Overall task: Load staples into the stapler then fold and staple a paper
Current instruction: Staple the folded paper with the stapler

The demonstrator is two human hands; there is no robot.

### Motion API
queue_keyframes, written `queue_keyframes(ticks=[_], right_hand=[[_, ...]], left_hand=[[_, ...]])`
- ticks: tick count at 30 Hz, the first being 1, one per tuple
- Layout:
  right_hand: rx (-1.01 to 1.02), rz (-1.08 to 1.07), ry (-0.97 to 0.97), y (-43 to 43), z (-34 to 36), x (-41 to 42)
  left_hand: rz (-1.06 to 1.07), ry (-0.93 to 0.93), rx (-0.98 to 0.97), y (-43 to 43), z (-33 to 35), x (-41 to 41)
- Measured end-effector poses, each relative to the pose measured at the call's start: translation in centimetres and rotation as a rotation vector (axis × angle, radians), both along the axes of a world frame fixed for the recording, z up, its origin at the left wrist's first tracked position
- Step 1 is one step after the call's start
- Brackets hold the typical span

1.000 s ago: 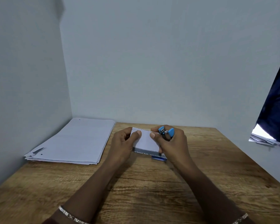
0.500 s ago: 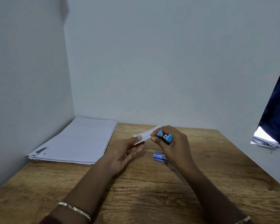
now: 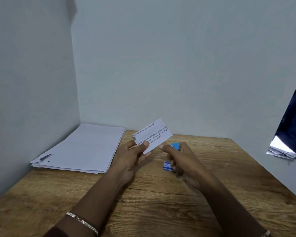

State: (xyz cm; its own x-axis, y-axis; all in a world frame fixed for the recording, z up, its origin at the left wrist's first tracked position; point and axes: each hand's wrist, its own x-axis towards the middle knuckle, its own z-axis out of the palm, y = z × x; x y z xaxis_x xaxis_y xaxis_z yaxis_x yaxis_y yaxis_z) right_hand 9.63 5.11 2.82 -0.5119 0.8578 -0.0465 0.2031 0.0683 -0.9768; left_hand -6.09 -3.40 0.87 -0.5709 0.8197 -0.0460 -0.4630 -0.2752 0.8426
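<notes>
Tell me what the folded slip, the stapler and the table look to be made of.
Folded slip: thin white paper, matte, with printed text and a crisp fold edge. Stapler: only a smooth blue part shows from the right hand, probably plastic; any metal is hidden. Table: brown wood grain with knots and a low sheen, either real wood or a wood-look laminate; the picture leaves that open.

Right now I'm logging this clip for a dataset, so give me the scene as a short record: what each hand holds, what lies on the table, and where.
left hand: holds folded paper raised above the table, printed side facing the camera
right hand: closed around blue stapler, beside the paper
small blue box: on wooden table, partly hidden by the right hand
paper stack: on the table, far left, by the wall
staple in paper: cannot tell
</notes>
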Motion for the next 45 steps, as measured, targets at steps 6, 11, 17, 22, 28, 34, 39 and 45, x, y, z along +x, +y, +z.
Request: queue_keyframes(ticks=[6,11,17,22,28,34,39,45], right_hand=[[-0.068,0.251,0.177,0.2,-0.8,0.0],[-0.042,0.282,0.286,-0.1,-0.7,0.2],[-0.088,0.278,0.424,0.1,-0.9,0.2],[-0.159,0.324,0.527,0.5,-1.1,0.0],[-0.113,0.282,0.502,0.7,-1.0,0.0],[-0.072,0.239,0.466,0.1,-0.4,-0.1],[-0.071,0.223,0.452,-0.1,-0.4,0.0],[-0.172,0.300,0.435,0.2,-0.8,-0.4]], left_hand=[[-0.011,0.099,-0.012,-0.5,0.4,0.3],[-0.037,0.206,0.074,-0.8,0.5,0.8],[0.009,0.441,0.159,-0.6,0.6,1.4],[0.060,0.538,0.162,-0.4,0.7,1.3],[0.095,0.601,0.137,-0.5,1.0,1.5],[0.099,0.602,0.106,-0.7,1.2,1.6],[0.060,0.559,0.116,-0.7,1.0,1.6],[0.035,0.377,0.152,-0.6,0.7,1.0]])
